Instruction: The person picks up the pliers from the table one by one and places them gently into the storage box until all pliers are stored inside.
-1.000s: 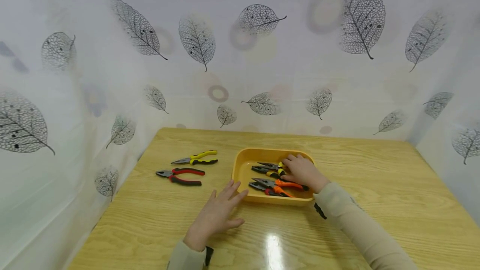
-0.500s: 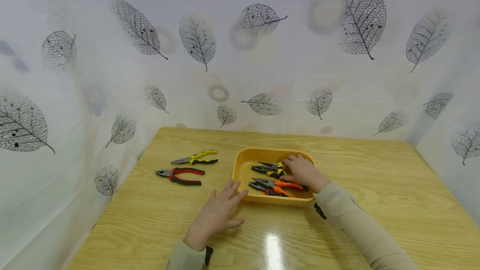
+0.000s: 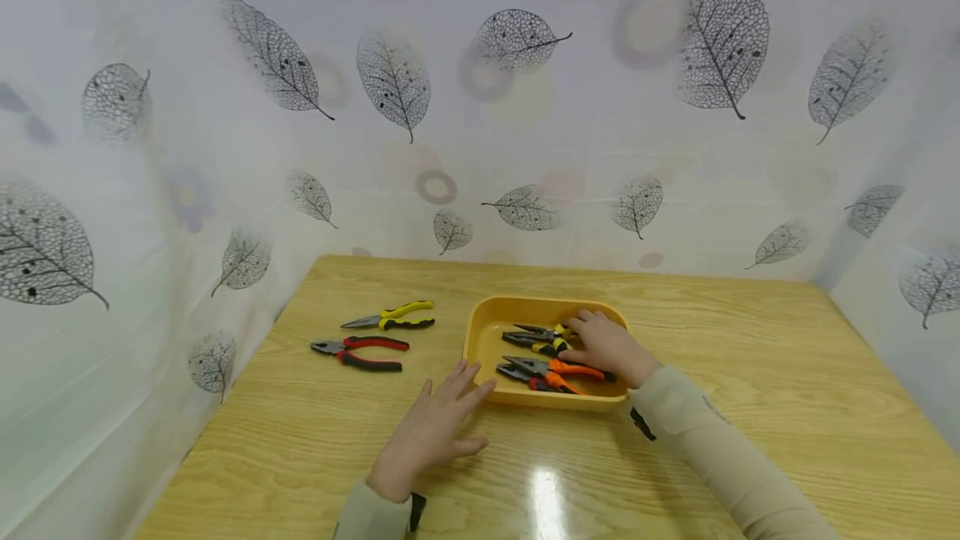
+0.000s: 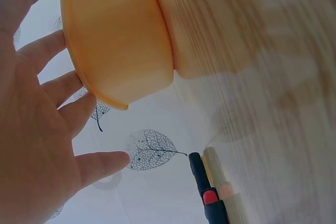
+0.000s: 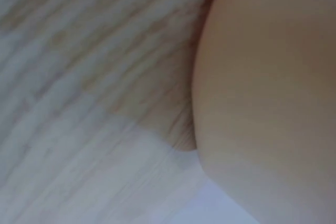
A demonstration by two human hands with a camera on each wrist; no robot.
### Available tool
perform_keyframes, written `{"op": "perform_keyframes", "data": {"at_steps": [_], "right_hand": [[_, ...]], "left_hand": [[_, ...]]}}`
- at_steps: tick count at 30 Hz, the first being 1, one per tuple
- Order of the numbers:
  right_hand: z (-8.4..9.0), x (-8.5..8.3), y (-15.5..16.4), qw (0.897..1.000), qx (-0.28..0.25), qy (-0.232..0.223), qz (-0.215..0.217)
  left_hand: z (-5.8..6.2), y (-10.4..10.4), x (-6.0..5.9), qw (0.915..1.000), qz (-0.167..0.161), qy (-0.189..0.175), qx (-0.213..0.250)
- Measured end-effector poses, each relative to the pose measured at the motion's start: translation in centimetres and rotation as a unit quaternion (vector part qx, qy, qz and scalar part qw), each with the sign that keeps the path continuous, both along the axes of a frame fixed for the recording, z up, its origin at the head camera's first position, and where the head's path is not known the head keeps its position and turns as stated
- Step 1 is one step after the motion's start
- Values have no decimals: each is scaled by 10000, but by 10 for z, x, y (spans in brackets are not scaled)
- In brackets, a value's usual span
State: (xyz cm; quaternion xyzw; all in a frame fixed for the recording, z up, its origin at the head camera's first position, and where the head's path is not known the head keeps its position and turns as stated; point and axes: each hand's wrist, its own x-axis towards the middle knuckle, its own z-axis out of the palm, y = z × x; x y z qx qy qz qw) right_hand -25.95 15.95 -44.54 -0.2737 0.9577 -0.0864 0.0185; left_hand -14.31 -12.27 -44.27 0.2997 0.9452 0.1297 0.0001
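Observation:
In the head view, an orange-yellow plastic tray [image 3: 487, 340] holds several pliers. My right hand [image 3: 606, 344] reaches in over its right side, fingers and thumb bent around the handles of yellow-and-black pliers [image 3: 543, 347]; the palm hides the handle ends. Nearer the tray's front lie orange-handled pliers [image 3: 555, 367], partly over red-and-black pliers [image 3: 536, 382]. My left hand [image 3: 431, 432] is spread, its fingertips right at the tray's front left corner. The left wrist view shows those fingers [image 4: 63, 87] straight along the rim. Only the tray's outer wall [image 5: 262, 93] and tabletop appear in the right wrist view.
Left of the tray, yellow-and-black long-nose pliers [image 3: 390, 318] lie behind red-and-black pliers [image 3: 363, 352], handles spread. They rest on a wood-grain table [image 3: 750, 373]. A white leaf-printed curtain [image 3: 480, 132] encloses the back and sides.

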Motion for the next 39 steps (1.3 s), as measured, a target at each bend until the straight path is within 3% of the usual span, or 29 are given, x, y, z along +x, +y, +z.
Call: {"op": "perform_keyframes", "data": {"at_steps": [8, 23, 39], "right_hand": [[3, 3, -1, 9984, 340, 411, 193], [18, 12, 6, 9963, 19, 795, 327], [35, 53, 15, 9913, -670, 1106, 228]], "left_hand": [[0, -1, 1, 10000, 20, -12, -17], [-1, 1, 0, 10000, 24, -38, -12], [-1, 0, 1, 10000, 28, -15, 29]]}}
